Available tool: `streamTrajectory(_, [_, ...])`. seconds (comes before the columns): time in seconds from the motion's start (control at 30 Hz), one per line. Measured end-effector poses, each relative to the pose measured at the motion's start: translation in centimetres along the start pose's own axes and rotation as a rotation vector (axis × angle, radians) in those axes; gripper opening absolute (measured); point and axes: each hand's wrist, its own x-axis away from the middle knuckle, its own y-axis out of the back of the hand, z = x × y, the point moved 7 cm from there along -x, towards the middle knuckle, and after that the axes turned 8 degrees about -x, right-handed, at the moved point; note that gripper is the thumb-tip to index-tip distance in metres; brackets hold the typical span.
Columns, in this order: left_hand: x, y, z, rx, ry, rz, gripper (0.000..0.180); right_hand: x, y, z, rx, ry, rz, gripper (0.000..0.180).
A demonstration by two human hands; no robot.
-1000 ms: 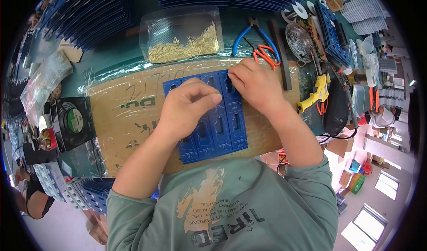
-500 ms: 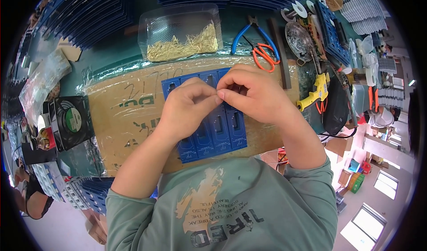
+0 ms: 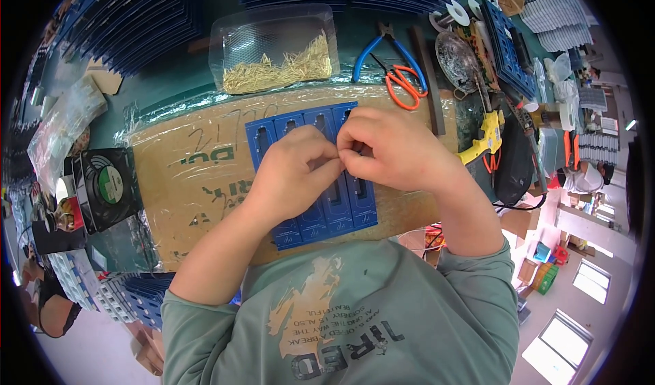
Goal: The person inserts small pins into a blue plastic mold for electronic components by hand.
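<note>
Thumb and fingers pressed together, the left hand point(image 3: 293, 172) and right hand point(image 3: 401, 150) meet over the blue board point(image 3: 319, 220); I can't tell what they pinch. The board lies on cardboard point(image 3: 167, 211).

left hand point(image 3: 295, 172): fingers point(image 3: 311, 139) pinched | right hand point(image 3: 399, 147): fingers pinched | forearms point(image 3: 228, 248) angled inward
</note>
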Motion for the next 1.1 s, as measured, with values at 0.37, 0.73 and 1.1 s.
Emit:
streamTrajectory(0.37, [-0.3, 0.6, 0.6, 0.168, 0.142, 0.015, 0.011, -0.2, 1.2, -5.5, -0.316, -0.202, -0.336, 0.012])
streamTrajectory(0.73, [-0.2, 0.6, 1.5, 0.25, 0.202, 0.02, 0.012, -0.8, 0.0, -7.2, -0.23, -0.251, -0.363, 0.012])
streamTrajectory(1.1, [-0.2, 0.6, 1.6, 0.256, 0.187, 0.006, 0.012, -0.5, 0.0, -4.0, 0.248, 0.067, -0.423, 0.012])
